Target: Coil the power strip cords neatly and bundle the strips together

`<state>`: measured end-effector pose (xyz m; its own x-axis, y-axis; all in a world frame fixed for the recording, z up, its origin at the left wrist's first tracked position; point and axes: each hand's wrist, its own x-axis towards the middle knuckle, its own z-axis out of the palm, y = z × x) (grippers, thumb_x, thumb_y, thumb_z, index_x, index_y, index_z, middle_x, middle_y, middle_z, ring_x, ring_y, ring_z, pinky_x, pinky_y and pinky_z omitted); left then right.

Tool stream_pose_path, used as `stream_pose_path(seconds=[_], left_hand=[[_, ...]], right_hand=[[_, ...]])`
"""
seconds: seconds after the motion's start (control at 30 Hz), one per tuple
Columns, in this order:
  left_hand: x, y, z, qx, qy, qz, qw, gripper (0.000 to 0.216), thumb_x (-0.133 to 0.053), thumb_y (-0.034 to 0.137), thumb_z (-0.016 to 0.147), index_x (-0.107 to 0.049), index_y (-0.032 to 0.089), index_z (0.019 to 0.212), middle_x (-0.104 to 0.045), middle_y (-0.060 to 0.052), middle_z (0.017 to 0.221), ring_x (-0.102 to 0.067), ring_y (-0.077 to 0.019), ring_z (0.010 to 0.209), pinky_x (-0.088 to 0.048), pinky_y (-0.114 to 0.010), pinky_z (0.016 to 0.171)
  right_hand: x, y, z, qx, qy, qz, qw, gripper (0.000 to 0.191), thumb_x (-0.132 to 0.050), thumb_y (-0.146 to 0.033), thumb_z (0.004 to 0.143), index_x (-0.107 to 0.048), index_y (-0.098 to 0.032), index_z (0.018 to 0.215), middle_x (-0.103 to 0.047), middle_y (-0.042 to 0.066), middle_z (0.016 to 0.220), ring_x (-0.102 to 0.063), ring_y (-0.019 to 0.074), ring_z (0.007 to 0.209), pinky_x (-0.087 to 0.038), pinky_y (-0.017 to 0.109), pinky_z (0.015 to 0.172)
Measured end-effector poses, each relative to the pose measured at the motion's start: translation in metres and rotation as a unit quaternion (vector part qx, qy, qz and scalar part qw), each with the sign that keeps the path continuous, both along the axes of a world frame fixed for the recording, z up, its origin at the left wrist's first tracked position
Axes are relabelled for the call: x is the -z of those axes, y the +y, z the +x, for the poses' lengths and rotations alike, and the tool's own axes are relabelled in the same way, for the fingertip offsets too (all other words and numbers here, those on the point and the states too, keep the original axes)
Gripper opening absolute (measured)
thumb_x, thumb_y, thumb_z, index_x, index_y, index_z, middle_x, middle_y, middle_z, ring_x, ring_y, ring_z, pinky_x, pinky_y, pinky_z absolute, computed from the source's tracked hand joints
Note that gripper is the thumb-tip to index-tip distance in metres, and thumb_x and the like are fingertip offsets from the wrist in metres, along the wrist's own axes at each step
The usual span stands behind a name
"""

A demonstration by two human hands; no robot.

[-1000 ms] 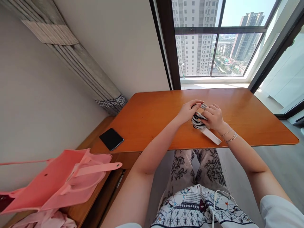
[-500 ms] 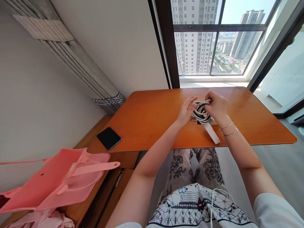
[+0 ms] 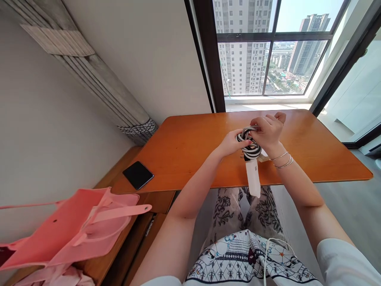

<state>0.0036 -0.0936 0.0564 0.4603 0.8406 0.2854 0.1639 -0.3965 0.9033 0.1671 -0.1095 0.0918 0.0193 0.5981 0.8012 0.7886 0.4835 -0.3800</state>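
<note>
Coiled cable (image 3: 252,151) in black and white, held between two hands above the middle-right part of an orange-brown table (image 3: 184,143); the left hand (image 3: 231,143) lies at the coil's left side, its thumb laid across the loops and its fingers around the far left rim, so that the loops are clasped between them; the right hand (image 3: 268,130) stands at the far right of the coil, fingers curled, pinching the cable at the coil's far edge between thumb and fingers; the coil thus sits to the right of the left hand and to the near left of the right hand, touching both. A white block (image 3: 253,178) adjoins the near side of the coil and points toward the wearer, its near end reaching past the table's near edge in this view, in front of the patterned trousers (image 3: 226,210); a small pale object (image 3: 263,156) shows just right of the coil, beside the right wrist, too little of it visible to identify. Thin bracelets (image 3: 286,161) circle the right wrist; a dark phone (image 3: 138,175) lies at the table's near left corner, well apart from both hands; a pink bag (image 3: 74,226) rests farther left and nearer; a window (image 3: 272,37) stands beyond the far edge.
</note>
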Motion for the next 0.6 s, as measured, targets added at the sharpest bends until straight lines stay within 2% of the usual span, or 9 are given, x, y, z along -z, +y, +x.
stream_pose_path(seconds=[0.1, 0.27, 0.37, 0.5, 0.6], left_hand=[[0.001, 0.001, -0.006, 0.018, -0.014, -0.028, 0.999, 0.056, -0.083, 0.052, 0.069, -0.068, 0.016, 0.108, -0.072, -0.007, 0.102, -0.066, -0.0229, 0.096, -0.053, -0.032, 0.085], [0.014, 0.009, -0.004, 0.066, -0.122, -0.115, 0.984, 0.083, -0.088, 0.06, 0.059, -0.059, 0.02, 0.126, -0.071, -0.009, 0.114, -0.068, -0.0269, 0.106, -0.053, -0.038, 0.094], [0.024, 0.012, 0.003, 0.049, -0.199, -0.126, 0.971, 0.089, -0.088, 0.062, 0.059, -0.055, 0.022, 0.131, -0.069, -0.011, 0.125, -0.066, -0.0295, 0.117, -0.052, -0.04, 0.099], [0.031, 0.013, 0.007, 0.054, -0.26, -0.086, 0.96, 0.107, -0.094, 0.06, 0.046, -0.052, 0.029, 0.139, -0.054, -0.012, 0.15, -0.053, -0.033, 0.138, -0.048, -0.042, 0.109], [0.033, 0.013, 0.004, 0.073, -0.277, -0.107, 0.952, 0.117, -0.098, 0.055, 0.039, -0.05, 0.031, 0.142, -0.047, -0.011, 0.158, -0.05, -0.0353, 0.142, -0.046, -0.047, 0.113]], right_hand=[[-0.007, 0.004, 0.001, -0.016, -0.07, 0.006, 0.997, 0.011, -0.053, -0.015, 0.073, -0.057, -0.025, 0.069, -0.05, -0.002, 0.058, -0.051, 0.0199, 0.07, -0.036, 0.047, 0.093], [-0.023, 0.003, -0.003, -0.039, -0.091, -0.061, 0.993, 0.023, -0.053, -0.014, 0.072, -0.066, -0.024, 0.087, -0.063, 0.003, 0.073, -0.055, 0.0218, 0.074, -0.04, 0.037, 0.075], [-0.04, 0.002, -0.006, -0.056, -0.119, -0.129, 0.983, 0.029, -0.056, -0.015, 0.07, -0.067, -0.023, 0.095, -0.065, 0.003, 0.076, -0.057, 0.0212, 0.074, -0.039, 0.034, 0.071], [-0.062, 0.004, -0.01, -0.154, -0.155, -0.209, 0.953, 0.03, -0.065, -0.014, 0.064, -0.066, -0.021, 0.093, -0.062, 0.0, 0.072, -0.056, 0.0194, 0.072, -0.041, 0.033, 0.071], [-0.067, 0.008, -0.013, -0.251, -0.078, -0.257, 0.93, 0.036, -0.067, -0.008, 0.061, -0.064, -0.021, 0.094, -0.058, -0.004, 0.067, -0.053, 0.0155, 0.065, -0.043, 0.031, 0.066]])
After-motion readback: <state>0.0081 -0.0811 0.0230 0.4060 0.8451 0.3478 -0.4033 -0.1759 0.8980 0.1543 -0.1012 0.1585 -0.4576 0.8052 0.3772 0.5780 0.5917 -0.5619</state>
